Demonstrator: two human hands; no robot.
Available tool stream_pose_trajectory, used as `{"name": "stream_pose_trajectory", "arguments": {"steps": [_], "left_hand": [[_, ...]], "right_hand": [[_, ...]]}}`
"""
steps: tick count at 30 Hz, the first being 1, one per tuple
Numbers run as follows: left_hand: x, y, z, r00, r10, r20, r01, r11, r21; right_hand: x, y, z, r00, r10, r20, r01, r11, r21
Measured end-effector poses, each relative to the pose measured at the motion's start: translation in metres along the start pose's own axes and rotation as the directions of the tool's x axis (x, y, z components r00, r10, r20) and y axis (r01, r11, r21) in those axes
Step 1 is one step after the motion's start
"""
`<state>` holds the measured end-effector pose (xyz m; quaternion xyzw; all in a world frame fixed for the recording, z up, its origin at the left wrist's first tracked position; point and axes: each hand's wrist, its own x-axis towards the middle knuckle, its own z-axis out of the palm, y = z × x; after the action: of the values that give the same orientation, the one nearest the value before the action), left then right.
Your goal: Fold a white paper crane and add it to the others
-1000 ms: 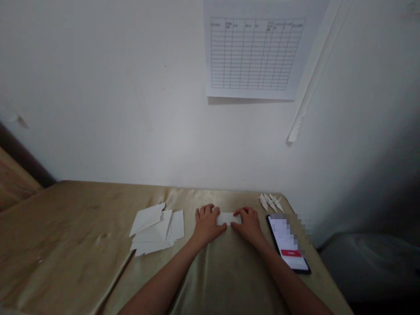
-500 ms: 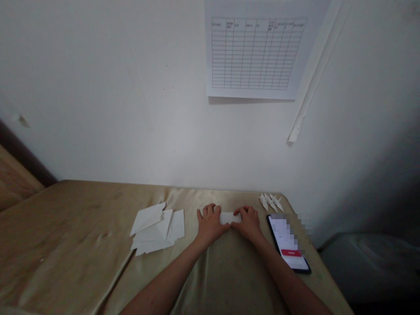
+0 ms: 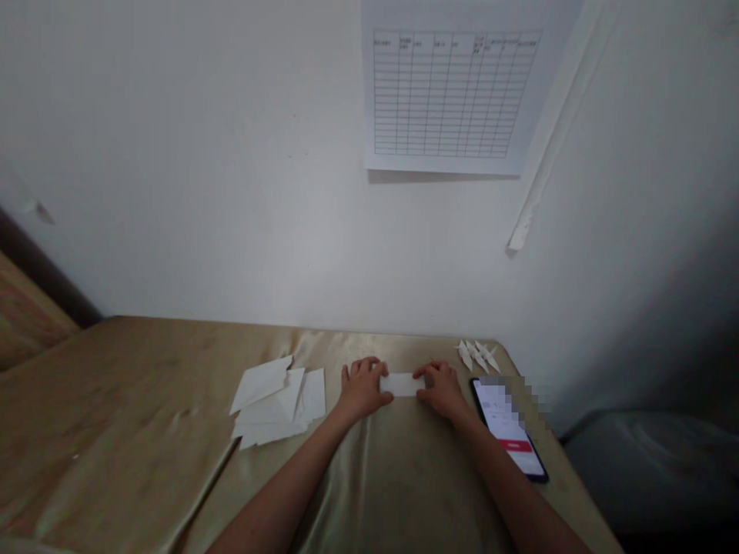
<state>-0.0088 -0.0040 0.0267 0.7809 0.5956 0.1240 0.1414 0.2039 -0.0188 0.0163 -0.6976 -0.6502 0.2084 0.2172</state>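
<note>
A small white folded paper lies flat as a narrow rectangle on the gold cloth, between my two hands. My left hand has its thumb and index finger at the paper's left end, the other fingers bent onto the cloth. At the right end, my right hand grips the paper between thumb and index finger. The ends of the paper are partly hidden under the fingertips.
To the left lies a loose pile of white paper pieces. Several small folded paper figures sit at the back right, above a lit phone. The gold-covered table meets a white wall bearing a printed grid sheet.
My hands have moved apart along the paper, the left one sliding left and the thumbs separating. More of the strip's middle now shows.
</note>
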Motion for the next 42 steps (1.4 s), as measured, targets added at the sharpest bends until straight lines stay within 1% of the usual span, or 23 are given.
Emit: {"name": "stream_pose_trajectory", "arguments": {"steps": [9,13,17,21,26,31,35,42], "left_hand": [[-0.003,-0.008,-0.012,0.997,0.052,0.059,-0.053,0.998,0.017],[-0.006,-0.011,-0.015,0.996,0.069,0.064,-0.071,0.997,0.032],[-0.008,-0.011,-0.017,0.996,0.065,0.059,-0.066,0.998,0.020],[-0.009,-0.004,-0.013,0.999,0.037,-0.018,-0.037,0.999,0.005],[-0.011,0.010,-0.003,0.996,-0.005,-0.093,0.010,0.999,0.052],[-0.014,0.021,0.004,0.995,-0.017,-0.096,0.024,0.997,0.073],[-0.015,0.026,0.007,0.994,-0.036,-0.105,0.044,0.996,0.072],[-0.013,0.032,0.004,0.994,-0.081,-0.067,0.087,0.993,0.082]], "right_hand": [[0.003,0.010,-0.003,0.999,-0.047,0.014,0.047,0.999,0.022],[0.003,0.012,-0.002,0.998,-0.063,0.008,0.063,0.998,0.021],[0.000,0.011,-0.003,0.999,-0.051,-0.019,0.052,0.998,0.025],[-0.007,0.002,-0.003,0.999,-0.029,-0.045,0.028,0.999,-0.020],[-0.015,-0.009,-0.001,0.998,-0.010,-0.055,0.005,0.995,-0.097],[-0.018,-0.014,0.003,0.996,-0.001,-0.086,-0.009,0.993,-0.113],[-0.017,-0.016,0.005,0.996,0.018,-0.088,-0.029,0.992,-0.125],[-0.013,-0.019,0.006,0.996,0.056,-0.072,-0.064,0.991,-0.120]]}}
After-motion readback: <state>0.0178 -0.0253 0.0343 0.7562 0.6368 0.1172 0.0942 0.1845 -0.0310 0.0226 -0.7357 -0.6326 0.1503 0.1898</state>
